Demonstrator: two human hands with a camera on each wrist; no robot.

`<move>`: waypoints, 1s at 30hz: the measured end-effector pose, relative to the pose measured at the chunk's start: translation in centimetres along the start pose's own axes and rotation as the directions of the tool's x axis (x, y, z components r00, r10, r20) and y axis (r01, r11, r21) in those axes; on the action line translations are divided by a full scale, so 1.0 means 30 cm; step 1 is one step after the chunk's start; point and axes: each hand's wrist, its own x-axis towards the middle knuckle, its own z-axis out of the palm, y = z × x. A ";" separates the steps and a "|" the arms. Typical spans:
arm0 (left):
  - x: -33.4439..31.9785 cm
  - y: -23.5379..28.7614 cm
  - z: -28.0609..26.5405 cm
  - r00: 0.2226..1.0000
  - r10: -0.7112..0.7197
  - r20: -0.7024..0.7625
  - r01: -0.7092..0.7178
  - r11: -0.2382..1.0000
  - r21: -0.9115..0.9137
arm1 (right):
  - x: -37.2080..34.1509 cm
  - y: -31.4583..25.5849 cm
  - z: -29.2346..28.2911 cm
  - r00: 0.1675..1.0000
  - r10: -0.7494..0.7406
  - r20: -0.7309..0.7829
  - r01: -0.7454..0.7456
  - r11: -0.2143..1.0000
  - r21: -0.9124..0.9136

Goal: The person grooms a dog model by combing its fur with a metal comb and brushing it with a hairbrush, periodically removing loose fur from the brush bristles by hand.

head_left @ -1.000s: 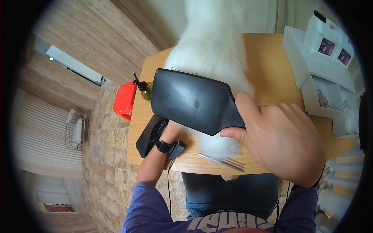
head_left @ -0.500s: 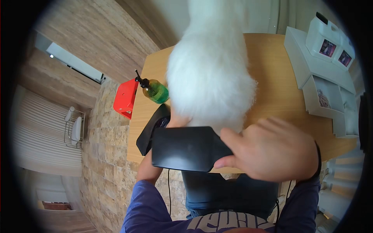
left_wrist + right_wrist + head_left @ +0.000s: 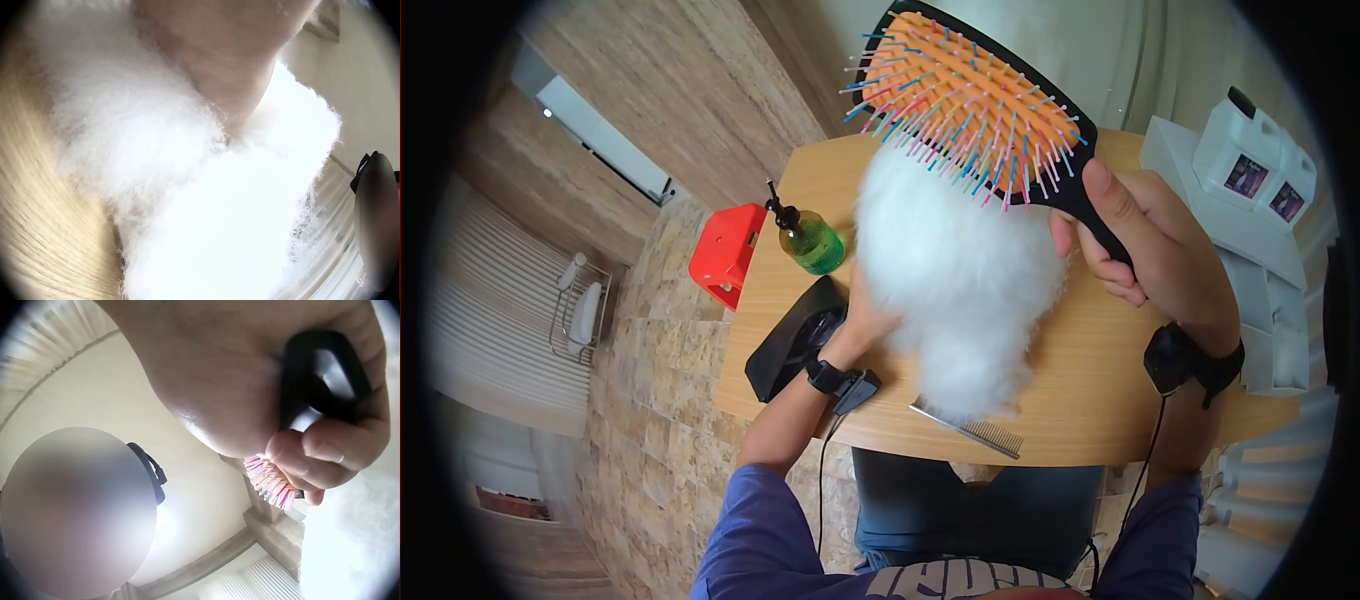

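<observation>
A white fluffy animal [image 3: 960, 260] stands on the wooden table, its head out of sight. My right hand [image 3: 1160, 235] grips the handle of a black paddle brush [image 3: 970, 105], whose orange pad and multicoloured bristles now face me. The brush is raised, overlapping the animal's far part in the head view. In the right wrist view, fingers [image 3: 337, 447] wrap round the brush's handle [image 3: 328, 369]. My left hand [image 3: 870, 318] is at the animal's left side, low down against the white fur [image 3: 137, 137]; fur hides its fingers. Near the table's front edge lies a metal comb [image 3: 975, 432].
Left of the animal stand a green spray bottle [image 3: 812, 243] and a black hollow object [image 3: 785, 350]. A red stool [image 3: 725, 250] is beyond the table's left edge. White drawers [image 3: 1265, 290] and white jugs [image 3: 1250, 150] stand at the right. Cables hang from both wrists.
The brush first came down toward the front edge, then rose up and away, turning from its black back to its bristle side. My left hand stays at the animal's left side.
</observation>
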 end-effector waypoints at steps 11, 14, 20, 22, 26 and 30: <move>-0.014 -0.011 -0.006 1.000 -0.006 -0.030 0.006 1.000 -0.014 | 0.020 0.012 -0.014 0.998 0.062 0.025 -0.062 0.998 -0.005; -0.014 -0.017 -0.007 0.999 -0.012 -0.035 0.011 1.000 -0.018 | 0.023 0.017 -0.020 0.999 0.039 0.034 -0.039 0.999 -0.006; -0.007 -0.026 -0.003 1.000 -0.014 -0.023 0.014 0.999 -0.030 | 0.024 0.018 -0.023 0.999 0.046 0.013 -0.046 0.999 0.000; -0.005 -0.028 -0.003 1.000 -0.015 -0.017 0.014 0.999 -0.032 | 0.025 0.016 -0.025 0.999 0.045 0.002 -0.045 0.999 -0.004; -0.010 -0.031 0.002 1.000 -0.017 -0.005 0.017 0.999 -0.039 | 0.020 0.013 -0.019 0.996 0.026 -0.084 -0.027 1.000 -0.011; -0.012 -0.037 0.001 1.000 -0.022 0.008 0.022 0.999 -0.047 | 0.032 0.030 -0.027 0.983 0.021 -0.183 -0.022 1.000 -0.005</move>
